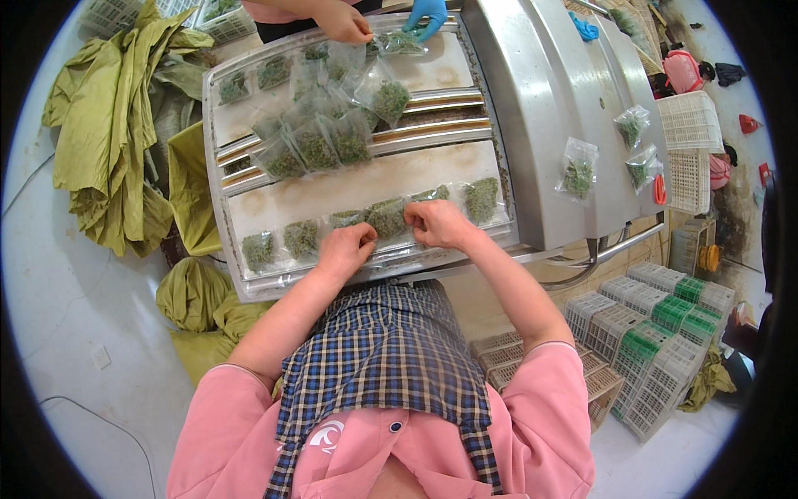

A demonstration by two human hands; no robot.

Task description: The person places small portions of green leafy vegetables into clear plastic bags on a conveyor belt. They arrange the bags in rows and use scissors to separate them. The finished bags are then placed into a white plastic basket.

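A row of clear plastic bags of green plant matter lies along the near edge of a metal vacuum sealing machine (255, 203). My left hand (349, 249) and my right hand (433, 221) are at either side of one bag (386, 218) in that row, with fingertips bent at its near edge. Whether the fingers pinch the plastic cannot be told. Two more bags (259, 249) (301, 238) lie left of my left hand, and another bag (481, 199) lies right of my right hand. Further back, several filled bags (315, 146) are piled across the metal bars.
Across the machine a co-worker's bare hand (341, 22) and blue-gloved hand (427, 15) handle a bag (401, 42). The machine's steel lid (536, 125) stands at the right, with several bags (578, 171) on steel. Olive sacks (100, 125) hang left; stacked plastic crates (661, 337) stand lower right.
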